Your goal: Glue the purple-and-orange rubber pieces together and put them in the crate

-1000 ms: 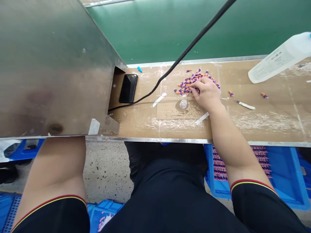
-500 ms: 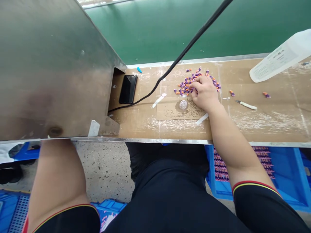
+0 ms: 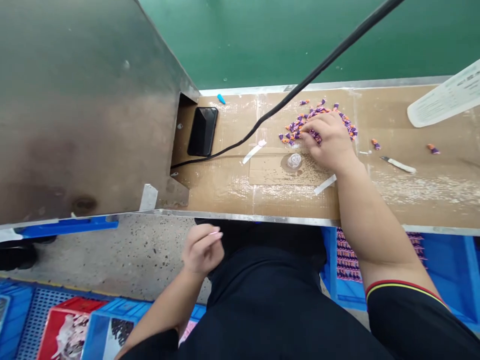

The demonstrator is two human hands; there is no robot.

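My left hand [image 3: 203, 249] is raised over the floor in front of the bench edge. Its thumb and fingers are pinched around a small pink piece [image 3: 214, 233], of which only a sliver shows. On the bench, my right hand [image 3: 330, 140] rests at a heap of small purple-and-orange figures [image 3: 293, 131]. Its fingers are curled, with thumb and fingertips close together among the figures; whatever they grip is hidden. Just left of the right wrist, a small clear cap-like dish [image 3: 294, 160] sits on a cardboard piece [image 3: 266, 172] in a wet patch.
A metal housing [image 3: 93, 110] fills the left, with a phone [image 3: 203, 131] beside it. A black cable [image 3: 277, 107] crosses above the bench. A craft knife [image 3: 398, 164] and white bottle [image 3: 442, 102] lie right. Blue crates [image 3: 450, 265] stand below.
My left hand has come out from beneath the metal housing, with the pink piece pinched in it. My right hand stays at the heap with its fingers shifted slightly. The view has moved a little.
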